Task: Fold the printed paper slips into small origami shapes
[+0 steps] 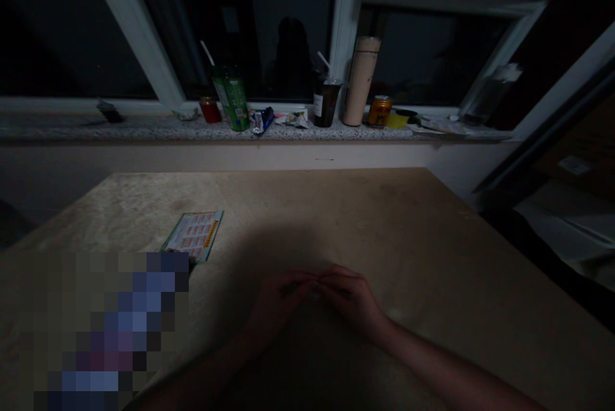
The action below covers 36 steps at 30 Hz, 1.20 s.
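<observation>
Darkness lay over most of the head view. The left hand [278, 302] and the right hand [350, 299] rested close together on the near middle of the table [432, 238]. Both were loosely curled, and their fingertips touched one another. It was too dim to tell whether they pinched something small between them. The nearest thing was a printed leaflet [195, 235], which lay flat on the table to the left of the hands, apart from them, with its near corner beside a blurred patch. Beyond the table ran a speckled windowsill [96, 129] under a dark window. On it stood a red jar [210, 110], a green carton [231, 100] with a straw, a blue wrapper [262, 120], a dark cup [325, 102] with a straw, a tall beige flask [361, 81] and an orange can [379, 111].
</observation>
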Motion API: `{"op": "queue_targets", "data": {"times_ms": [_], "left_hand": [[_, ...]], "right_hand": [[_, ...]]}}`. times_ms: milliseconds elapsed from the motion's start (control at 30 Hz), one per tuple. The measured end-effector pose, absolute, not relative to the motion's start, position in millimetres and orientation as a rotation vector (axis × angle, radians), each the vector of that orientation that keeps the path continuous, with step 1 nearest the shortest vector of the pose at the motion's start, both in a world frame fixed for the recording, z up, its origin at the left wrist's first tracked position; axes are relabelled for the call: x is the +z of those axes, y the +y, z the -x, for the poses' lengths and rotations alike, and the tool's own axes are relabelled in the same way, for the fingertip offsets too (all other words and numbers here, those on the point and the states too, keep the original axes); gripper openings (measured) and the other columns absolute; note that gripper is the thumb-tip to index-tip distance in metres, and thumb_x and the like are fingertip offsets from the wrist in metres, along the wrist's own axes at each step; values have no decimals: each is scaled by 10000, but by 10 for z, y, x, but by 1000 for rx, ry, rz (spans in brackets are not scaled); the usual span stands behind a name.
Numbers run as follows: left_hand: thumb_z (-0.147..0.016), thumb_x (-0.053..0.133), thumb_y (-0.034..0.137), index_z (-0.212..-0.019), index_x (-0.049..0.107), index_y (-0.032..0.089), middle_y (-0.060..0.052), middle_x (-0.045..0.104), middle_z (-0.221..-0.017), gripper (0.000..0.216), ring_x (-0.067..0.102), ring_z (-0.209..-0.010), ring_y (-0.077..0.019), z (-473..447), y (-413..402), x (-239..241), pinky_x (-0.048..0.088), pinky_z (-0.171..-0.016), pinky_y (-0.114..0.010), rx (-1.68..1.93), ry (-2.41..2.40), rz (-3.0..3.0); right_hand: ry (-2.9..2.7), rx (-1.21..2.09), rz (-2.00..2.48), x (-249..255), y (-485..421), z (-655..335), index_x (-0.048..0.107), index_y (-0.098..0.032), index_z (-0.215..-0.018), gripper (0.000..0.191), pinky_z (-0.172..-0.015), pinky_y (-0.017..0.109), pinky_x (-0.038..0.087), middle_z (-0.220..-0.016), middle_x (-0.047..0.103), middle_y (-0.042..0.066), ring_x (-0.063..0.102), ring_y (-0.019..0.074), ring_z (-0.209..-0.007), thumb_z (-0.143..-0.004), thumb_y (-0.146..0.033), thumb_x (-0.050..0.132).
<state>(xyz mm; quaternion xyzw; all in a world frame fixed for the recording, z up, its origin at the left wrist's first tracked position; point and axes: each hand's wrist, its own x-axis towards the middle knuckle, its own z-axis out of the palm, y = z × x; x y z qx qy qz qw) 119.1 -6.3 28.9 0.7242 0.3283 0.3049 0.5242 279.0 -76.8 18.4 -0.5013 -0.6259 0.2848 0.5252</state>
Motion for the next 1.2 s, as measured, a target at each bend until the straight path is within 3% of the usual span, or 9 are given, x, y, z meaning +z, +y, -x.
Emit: {"op": "queue_targets", "data": {"times_ms": [667, 1000, 1200], "left_hand": [[-782, 605, 238, -758, 697, 207, -8, 716, -827, 101, 654, -797, -175, -1190, -80, 291, 483, -770, -268, 818, 777, -1682], [-810, 506, 212, -864, 653, 196, -26, 702, -924, 158, 631, -902, -180, -1166, -78, 257, 448, -846, -282, 782, 718, -1629], [-833, 426, 200, -820, 605, 212, -16, 698, -945, 180, 631, -876, -175, -1161, -120, 241, 449, -813, -277, 747, 726, -1751]], "right_hand": [[-1434, 622, 1199, 170, -796, -2793, 652, -176, -746, 162, -617, 253, 442, -731, 599, 41, 576, 149, -696, -869, -200, 550], [-1348, 569, 1232, 208, -789, -2798, 604, -180, -684, 197, -596, 240, 414, -709, 569, 27, 545, 142, -673, -869, -201, 540], [-1296, 540, 1260, 201, -786, -2796, 552, -184, -667, 218, -587, 240, 391, -708, 537, 19, 516, 140, -666, -878, -228, 523]]}}
